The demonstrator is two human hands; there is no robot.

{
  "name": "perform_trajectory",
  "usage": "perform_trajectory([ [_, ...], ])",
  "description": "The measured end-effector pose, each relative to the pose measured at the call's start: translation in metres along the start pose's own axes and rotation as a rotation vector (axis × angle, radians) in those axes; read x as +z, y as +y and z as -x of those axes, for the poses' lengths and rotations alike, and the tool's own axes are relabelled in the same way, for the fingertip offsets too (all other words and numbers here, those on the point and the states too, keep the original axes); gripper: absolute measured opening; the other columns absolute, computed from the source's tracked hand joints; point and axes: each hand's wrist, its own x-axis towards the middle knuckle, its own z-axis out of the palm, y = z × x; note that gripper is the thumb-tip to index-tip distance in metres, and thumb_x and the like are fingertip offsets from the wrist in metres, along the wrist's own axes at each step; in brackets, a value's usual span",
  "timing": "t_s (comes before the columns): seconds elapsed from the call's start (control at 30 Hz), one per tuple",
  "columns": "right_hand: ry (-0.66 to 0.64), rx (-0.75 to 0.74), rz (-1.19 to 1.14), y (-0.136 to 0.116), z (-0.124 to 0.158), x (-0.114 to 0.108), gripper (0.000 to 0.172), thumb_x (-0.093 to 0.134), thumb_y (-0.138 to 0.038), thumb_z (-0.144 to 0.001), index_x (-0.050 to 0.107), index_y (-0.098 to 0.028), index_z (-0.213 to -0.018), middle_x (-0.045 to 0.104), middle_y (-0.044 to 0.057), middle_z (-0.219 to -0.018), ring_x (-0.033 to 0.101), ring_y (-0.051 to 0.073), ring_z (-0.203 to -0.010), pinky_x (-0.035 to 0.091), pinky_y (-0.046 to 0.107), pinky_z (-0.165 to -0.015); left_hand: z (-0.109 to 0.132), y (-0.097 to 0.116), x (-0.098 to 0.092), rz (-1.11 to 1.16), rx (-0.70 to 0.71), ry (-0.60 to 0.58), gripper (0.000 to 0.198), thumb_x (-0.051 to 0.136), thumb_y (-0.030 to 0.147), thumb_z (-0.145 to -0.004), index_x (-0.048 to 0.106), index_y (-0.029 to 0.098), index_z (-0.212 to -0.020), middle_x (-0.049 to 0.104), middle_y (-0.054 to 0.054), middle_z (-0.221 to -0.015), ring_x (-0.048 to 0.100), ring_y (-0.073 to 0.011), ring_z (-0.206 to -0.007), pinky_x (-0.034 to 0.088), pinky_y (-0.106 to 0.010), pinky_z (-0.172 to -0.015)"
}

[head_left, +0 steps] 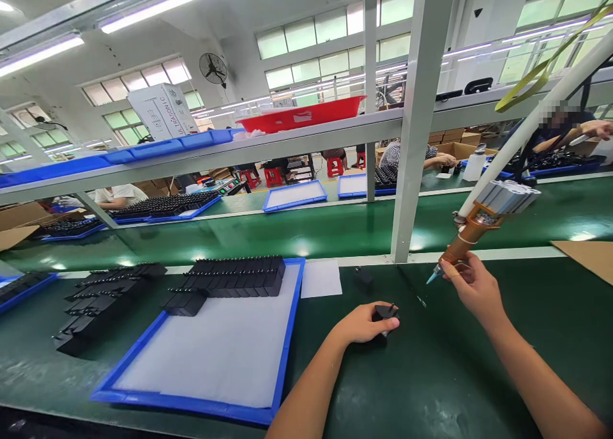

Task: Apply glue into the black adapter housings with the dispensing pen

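Note:
My left hand [361, 325] is closed round a small black plastic block [385, 312] with a prong on top, low over the green bench. My right hand [476, 289] pinches the lower end of a glue dispenser [460, 246], an amber syringe on a white arm. Its blue needle tip [433, 275] points down and left, apart from the block. Another black block [364, 278] stands on the bench beyond my left hand. To the left, a blue tray [191, 400] lined with white holds rows of black blocks [239, 278] along its far side.
More black blocks [103, 305] stand in rows left of the tray. A white paper [322, 279] lies by the tray's far right corner. A metal post [414, 138] rises behind the bench, carrying a shelf. Cardboard [587, 257] lies at right. Other people work across the green belt [297, 234].

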Motion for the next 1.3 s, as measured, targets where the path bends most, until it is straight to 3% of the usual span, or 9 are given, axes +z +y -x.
perform_trajectory([
  [0.53,0.007,0.009,-0.002,0.004,-0.002,0.002,0.053,0.062,-0.061,-0.075,0.054,-0.024,-0.112,0.068,0.005,-0.092,0.067,0.022,-0.073,0.056,0.041,-0.079,0.001,0.001,-0.001,-0.006,0.002,0.006,0.066,0.061,0.062,-0.078,0.055,0.023,-0.131,0.064,-0.005,-0.111,0.06,-0.0186,-0.098,0.043,-0.036,-0.096],
  [0.9,0.007,0.003,-0.017,0.004,-0.002,0.003,0.054,0.063,-0.06,-0.075,0.054,-0.022,-0.112,0.067,0.006,-0.092,0.067,0.021,-0.073,0.057,0.039,-0.077,0.006,0.01,-0.001,-0.023,0.019,0.009,0.064,0.064,0.06,-0.076,0.056,0.025,-0.129,0.062,-0.004,-0.126,0.059,-0.0236,-0.111,0.043,-0.036,-0.1],
  [1.3,0.005,-0.021,0.004,0.005,-0.002,0.001,0.053,0.062,-0.058,-0.076,0.054,-0.021,-0.113,0.067,0.005,-0.091,0.067,0.021,-0.074,0.057,0.039,-0.078,0.008,0.013,-0.002,-0.069,0.025,0.005,0.064,0.065,0.06,-0.075,0.056,0.026,-0.129,0.061,-0.005,-0.127,0.059,-0.024,-0.111,0.044,-0.035,-0.099],
])
